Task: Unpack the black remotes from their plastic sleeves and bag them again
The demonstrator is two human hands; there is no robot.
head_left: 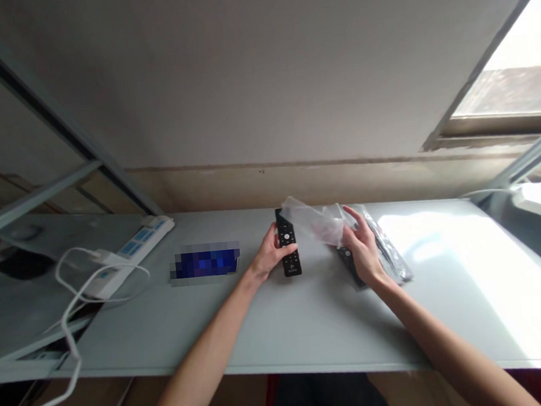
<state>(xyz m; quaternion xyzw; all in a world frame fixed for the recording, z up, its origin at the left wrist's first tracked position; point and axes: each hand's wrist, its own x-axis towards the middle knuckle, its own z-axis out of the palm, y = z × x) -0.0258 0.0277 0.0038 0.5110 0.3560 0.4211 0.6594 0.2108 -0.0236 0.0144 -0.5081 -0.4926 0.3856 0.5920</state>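
My left hand [273, 251] grips a black remote control [291, 261] from its left side, thumb across the buttons. The remote stands out bare, its keys facing me. A clear plastic bag [317, 221] is pinched in my right hand [362, 248], and its loose end reaches over to the remote's upper edge. Beneath and beside that hand, another black remote [348, 260] lies on the table, partly hidden. More dark items in clear plastic wrapping [388, 246] lie just to the right of it; my hand covers part of them.
A phone-like device with a blurred blue screen [207, 263] lies on the grey table [257, 330] at the left. Farther left is a white power strip [135, 253] with a white cable [71, 337] looping over the edge. Metal frame posts flank both sides.
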